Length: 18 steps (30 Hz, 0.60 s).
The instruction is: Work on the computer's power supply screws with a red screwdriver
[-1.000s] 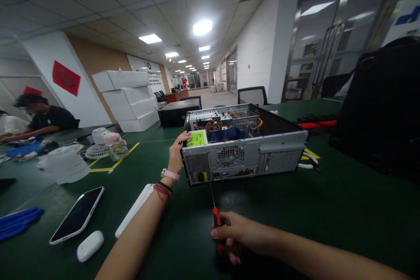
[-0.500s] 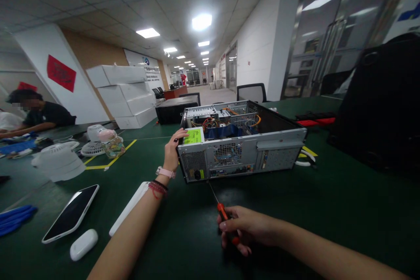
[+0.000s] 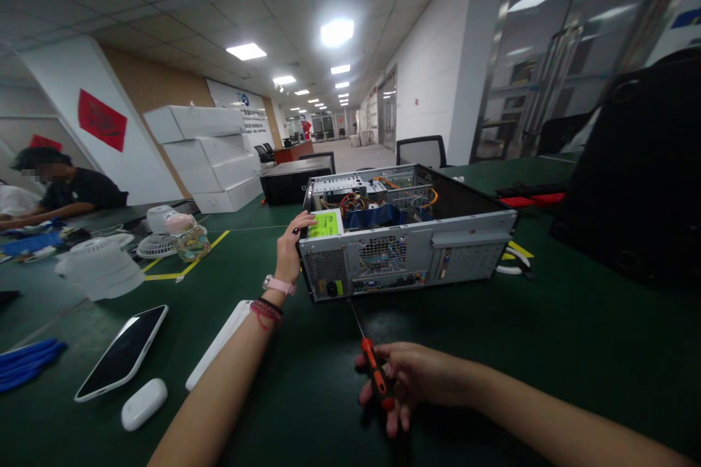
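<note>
An opened desktop computer case [image 3: 408, 263] lies on its side, its back panel facing me and its boards and cables showing from above. My left hand [image 3: 290, 242] grips the near left corner, fingers over the top edge by the power supply with its bright green label [image 3: 325, 225]. In my right hand [image 3: 405, 379] is a screwdriver [image 3: 374, 366] with a red and black handle, held between fingers and thumb. Its thin shaft points up and away, the tip at the lower edge of the back panel near the power socket. Whether the tip sits in a screw is too small to tell.
On the green table [image 3: 307, 408] at left lie a phone [image 3: 123, 352], a white earphone case [image 3: 144, 404], a long white object [image 3: 220, 344] and blue cable [image 3: 30, 363]. A black bag [image 3: 629, 182] stands at right. Another person [image 3: 82, 186] sits far left.
My right hand's fingers have loosened and spread around the screwdriver handle, which seems turned a little. My left hand stays on the case corner. The view has shifted slightly.
</note>
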Each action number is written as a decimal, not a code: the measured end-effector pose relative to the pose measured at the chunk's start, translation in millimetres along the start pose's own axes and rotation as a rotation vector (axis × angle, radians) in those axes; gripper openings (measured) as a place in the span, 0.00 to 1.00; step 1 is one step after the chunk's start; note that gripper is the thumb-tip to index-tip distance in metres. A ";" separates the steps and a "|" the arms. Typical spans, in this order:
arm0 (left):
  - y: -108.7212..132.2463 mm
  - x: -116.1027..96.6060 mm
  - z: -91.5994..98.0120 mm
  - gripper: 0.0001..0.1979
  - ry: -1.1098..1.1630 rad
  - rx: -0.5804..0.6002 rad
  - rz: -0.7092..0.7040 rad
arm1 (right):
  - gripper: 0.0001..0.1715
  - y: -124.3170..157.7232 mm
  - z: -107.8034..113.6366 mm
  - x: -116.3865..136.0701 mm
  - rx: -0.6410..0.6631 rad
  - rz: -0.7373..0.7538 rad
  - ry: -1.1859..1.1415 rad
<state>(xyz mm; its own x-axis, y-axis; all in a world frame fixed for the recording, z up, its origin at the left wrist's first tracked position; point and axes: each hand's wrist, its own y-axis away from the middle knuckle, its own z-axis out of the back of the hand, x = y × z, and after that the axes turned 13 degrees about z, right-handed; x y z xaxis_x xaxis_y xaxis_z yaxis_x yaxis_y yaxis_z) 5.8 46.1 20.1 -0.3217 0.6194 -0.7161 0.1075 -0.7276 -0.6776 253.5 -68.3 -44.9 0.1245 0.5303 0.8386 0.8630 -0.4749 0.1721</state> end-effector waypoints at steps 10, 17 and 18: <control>0.4 -1.2 0.7 0.22 -0.020 0.001 0.011 | 0.30 0.1 2.6 -0.6 0.012 0.029 -0.023; 0.4 -1.7 0.8 0.21 -0.026 0.004 0.006 | 0.30 0.3 5.8 -1.9 -0.077 0.024 0.054; 0.5 -1.9 0.8 0.21 -0.028 0.004 0.004 | 0.31 0.5 5.1 -1.4 -0.091 0.023 0.059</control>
<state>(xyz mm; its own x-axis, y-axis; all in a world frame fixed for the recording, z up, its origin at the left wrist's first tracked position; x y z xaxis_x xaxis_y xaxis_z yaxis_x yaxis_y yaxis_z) 5.7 44.3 21.3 -0.3472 0.6083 -0.7137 0.1049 -0.7311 -0.6741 256.3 -65.7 -48.7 0.1125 0.4771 0.8716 0.8117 -0.5501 0.1964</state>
